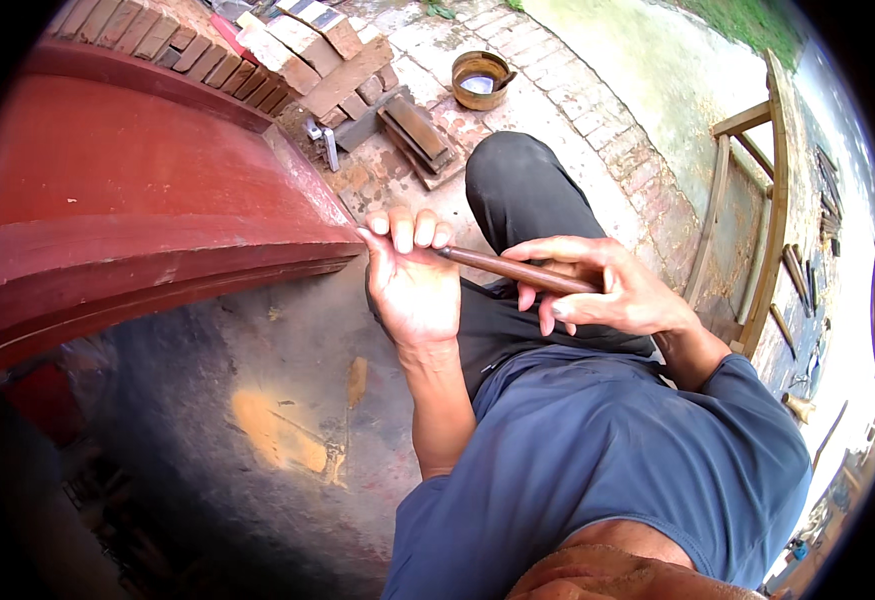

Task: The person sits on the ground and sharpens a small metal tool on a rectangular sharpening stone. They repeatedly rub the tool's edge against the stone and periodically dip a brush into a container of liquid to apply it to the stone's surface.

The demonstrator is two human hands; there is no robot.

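Note:
In my right hand is a dark brown, round wooden tool handle, slanting up to the left between thumb and fingers. Its narrow dark end reaches the fingers of my left hand. That hand is palm up, its fingers curled over; whatever lies beneath them is hidden. The left thumb and fingertips are close by the corner of a large red-painted wooden piece; whether they touch it I cannot tell. Both hands are above my dark trousers.
Stacked bricks stand beyond the red piece, beside dark flat blocks. A round brown basin holding something pale sits on brick paving. At right, a wooden frame borders a surface with scattered hand tools.

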